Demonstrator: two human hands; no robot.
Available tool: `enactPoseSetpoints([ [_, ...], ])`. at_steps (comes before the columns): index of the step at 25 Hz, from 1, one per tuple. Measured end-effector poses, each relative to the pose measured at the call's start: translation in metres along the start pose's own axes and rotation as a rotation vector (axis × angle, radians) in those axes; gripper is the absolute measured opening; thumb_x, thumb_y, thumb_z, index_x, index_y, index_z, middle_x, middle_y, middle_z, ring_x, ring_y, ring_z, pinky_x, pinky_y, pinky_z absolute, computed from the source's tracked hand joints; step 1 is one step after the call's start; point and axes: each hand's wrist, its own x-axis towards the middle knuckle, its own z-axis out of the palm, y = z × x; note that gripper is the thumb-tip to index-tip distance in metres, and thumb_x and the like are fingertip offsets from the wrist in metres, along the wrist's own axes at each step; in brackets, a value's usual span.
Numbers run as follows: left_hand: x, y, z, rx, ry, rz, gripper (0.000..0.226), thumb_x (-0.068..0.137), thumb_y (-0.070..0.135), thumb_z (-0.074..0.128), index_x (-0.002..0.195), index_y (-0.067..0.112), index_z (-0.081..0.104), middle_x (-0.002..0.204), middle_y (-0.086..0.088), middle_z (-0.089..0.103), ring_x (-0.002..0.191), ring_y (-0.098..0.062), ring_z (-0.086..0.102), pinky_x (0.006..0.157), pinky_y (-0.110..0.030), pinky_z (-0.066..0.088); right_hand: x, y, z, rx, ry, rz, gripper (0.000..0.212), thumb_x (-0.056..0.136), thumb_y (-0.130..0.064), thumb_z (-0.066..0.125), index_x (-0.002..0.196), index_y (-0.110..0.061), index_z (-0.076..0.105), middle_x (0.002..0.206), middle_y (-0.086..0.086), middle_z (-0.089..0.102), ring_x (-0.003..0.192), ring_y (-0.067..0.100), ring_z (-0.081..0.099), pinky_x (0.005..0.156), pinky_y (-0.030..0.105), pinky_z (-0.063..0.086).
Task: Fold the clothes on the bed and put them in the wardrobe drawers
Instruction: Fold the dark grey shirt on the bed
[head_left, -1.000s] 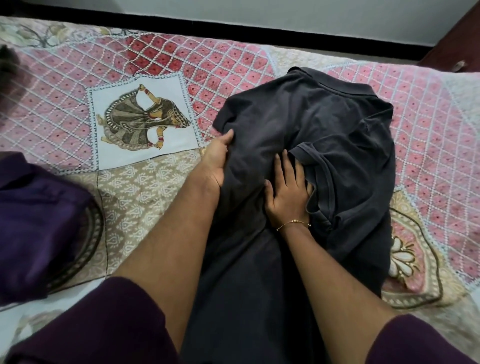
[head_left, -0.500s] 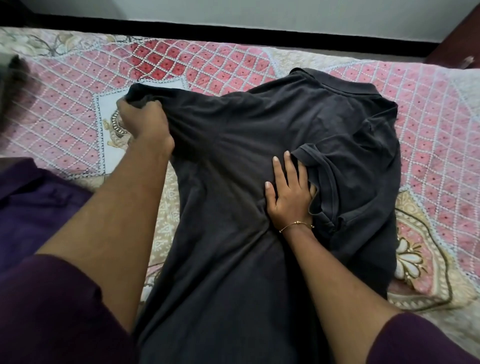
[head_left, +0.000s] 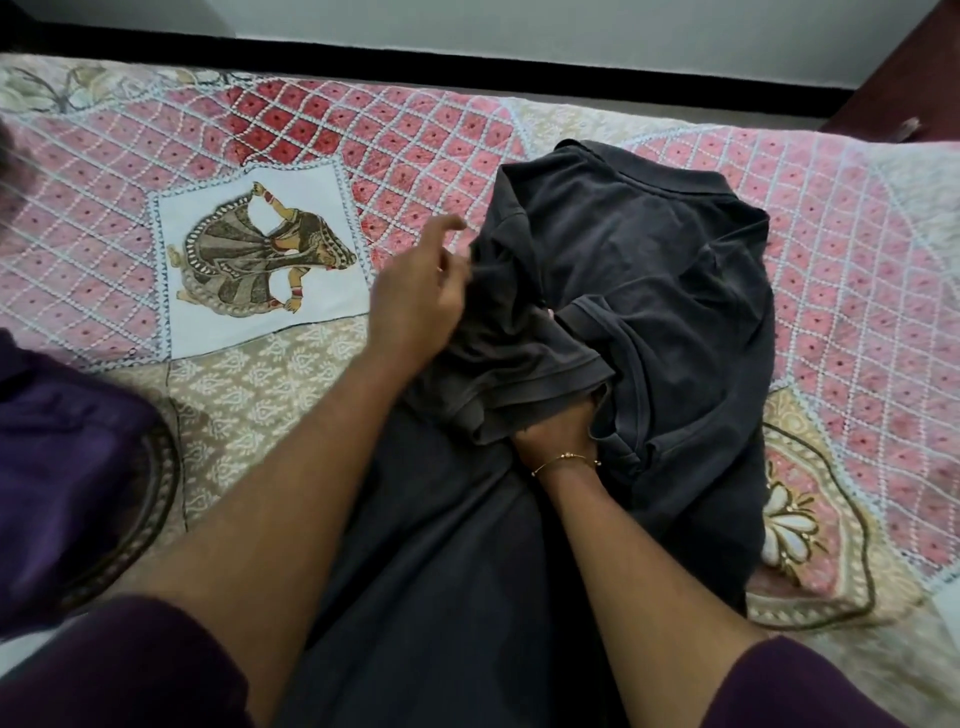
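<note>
Head camera looks down, close over the bed (head_left: 857, 218).

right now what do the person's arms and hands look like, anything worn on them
Both forearms are bare, with dark purple sleeves ending around the elbows at the bottom edge of the view. The right wrist carries a thin gold bangle with a small bead or clasp. The left hand shows no ring or watch that can be made out; the right hand is mostly hidden under dark cloth.

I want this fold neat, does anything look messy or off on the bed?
The left sleeve is bunched in a rumpled heap over the right hand, not flat on the shirt. Nothing looks torn or spilled.
</note>
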Motion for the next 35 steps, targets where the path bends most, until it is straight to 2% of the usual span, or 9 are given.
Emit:
enactPoseSetpoints([
  [2,0.026,-0.014,-0.005,0.254,0.076,-0.042,0.031,0.094,0.015,0.044,0.123,0.013,0.053,0.101,-0.012,0.068,0.09,-0.03,0.062,0.074,-0.037,0.047,-0.002,0.001,0.0,0.035,-0.001,0.021,0.087,0.072,-0.057,0.024,0.141,-0.007,0.036,0.149,0.015,0.033,0.14,0.028,0.027,0.115,0.026,0.008],
  [4,0.048,-0.011,0.001,0.323,-0.07,0.031,0.039,0.092,0.005,0.043,0.13,0.013,0.051,0.112,-0.013,0.063,0.101,-0.031,0.057,0.08,-0.037,0.044,-0.002,-0.004,-0.003,0.116,0.051,0.057,0.089,0.069,-0.058,0.023,0.138,-0.004,0.041,0.145,0.018,0.039,0.137,0.03,0.033,0.114,0.027,0.007],
  [7,0.076,-0.002,0.019,0.428,-0.314,0.255,0.05,0.091,0.001,0.045,0.136,0.021,0.047,0.139,-0.015,0.039,0.121,-0.034,0.041,0.094,-0.039,0.039,-0.004,-0.015,-0.007,0.039,0.056,0.057,0.058,0.071,-0.038,0.039,0.103,0.001,0.069,0.106,0.019,0.068,0.101,0.026,0.065,0.1,0.025,0.038],
  [9,0.094,0.003,0.03,0.575,-0.401,0.341,0.043,0.092,0.005,0.044,0.132,0.019,0.052,0.149,-0.01,0.023,0.134,-0.032,0.022,0.1,-0.042,0.035,-0.001,-0.017,-0.004,0.004,-0.014,0.074,0.053,0.069,-0.034,0.035,0.087,-0.004,0.074,0.092,0.011,0.073,0.086,0.021,0.07,0.091,0.025,0.038],
  [13,0.126,0.025,0.047,0.769,-0.189,0.28,0.034,0.094,0.013,0.038,0.121,0.003,0.056,0.138,-0.015,0.036,0.13,-0.032,0.028,0.089,-0.046,0.04,0.001,-0.007,0.008,0.027,-0.125,0.133,0.057,0.072,-0.041,0.034,0.102,-0.009,0.072,0.108,0.009,0.069,0.101,0.026,0.066,0.098,0.029,0.038],
  [17,0.157,0.032,0.053,1.01,-0.14,0.135,0.039,0.092,0.016,0.038,0.124,0.002,0.055,0.139,-0.019,0.033,0.133,-0.032,0.024,0.102,-0.047,0.027,0.004,0.003,0.013,0.034,0.152,-0.037,0.047,0.064,-0.035,0.043,0.092,-0.012,0.074,0.094,0.009,0.072,0.099,0.028,0.049,0.09,0.034,0.038],
  [23,0.174,0.013,0.054,0.689,-0.31,0.376,0.067,0.086,0.053,0.027,0.102,0.001,0.067,0.111,-0.02,0.057,0.111,-0.036,0.046,0.087,-0.043,0.041,0.008,0.003,0.013,0.038,0.332,-0.081,0.045,0.063,-0.033,0.045,0.095,-0.013,0.069,0.095,0.011,0.071,0.098,0.029,0.051,0.088,0.032,0.034],
  [27,0.194,0.03,0.063,0.646,-0.538,0.277,0.031,0.093,0.033,0.052,0.113,0.01,0.058,0.118,-0.016,0.059,0.109,-0.034,0.052,0.083,-0.035,0.04,0.007,0.003,0.013,-0.003,0.413,-0.093,0.044,0.063,-0.036,0.044,0.1,-0.015,0.059,0.094,0.011,0.071,0.097,0.026,0.046,0.083,0.032,0.034],
  [35,0.181,0.023,0.076,0.641,-0.108,0.209,0.03,0.099,0.024,0.038,0.119,0.002,0.045,0.121,-0.022,0.049,0.106,-0.041,0.05,0.076,-0.045,0.035,0.01,0.005,0.016,-0.053,0.459,-0.14,0.043,0.062,-0.035,0.042,0.101,-0.018,0.05,0.091,0.008,0.07,0.095,0.024,0.046,0.081,0.032,0.034],
])
